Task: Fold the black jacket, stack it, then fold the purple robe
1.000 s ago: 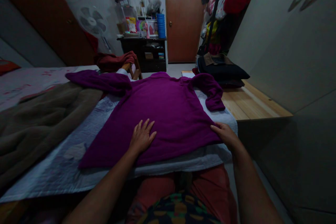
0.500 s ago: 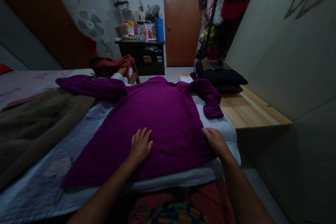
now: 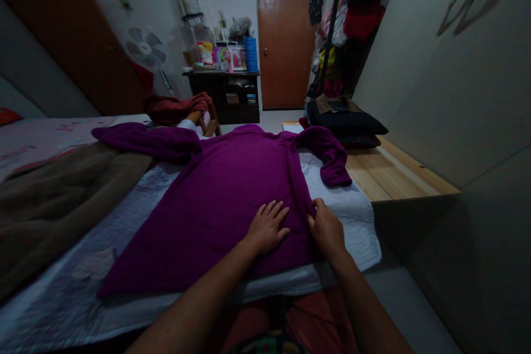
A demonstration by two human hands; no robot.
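Observation:
A purple long-sleeved top (image 3: pixel 232 188) lies spread out, collar at the far end and hem toward me. Its left sleeve stretches out over a brown fleecy cloth, while the right sleeve bends down onto the pale quilted cover (image 3: pixel 357 232). My left hand (image 3: pixel 267 227) rests flat on the top's lower right part, fingers apart. At the right side edge, my right hand (image 3: pixel 326 229) pinches the purple fabric, which is drawn inward in a narrow fold there.
The brown fleecy cloth (image 3: pixel 74 193) lies at the left. To the right, folded dark clothes (image 3: pixel 344 119) are stacked on a wooden board (image 3: pixel 398 171). A reddish garment (image 3: pixel 176 105) hangs over a wooden piece beyond. A fan (image 3: pixel 147 50) and a dark cabinet (image 3: pixel 224 97) stand at the back.
My left hand has slid right across the top. My right hand has moved left, pulling the top's right side edge inward, and more of the quilted cover shows there.

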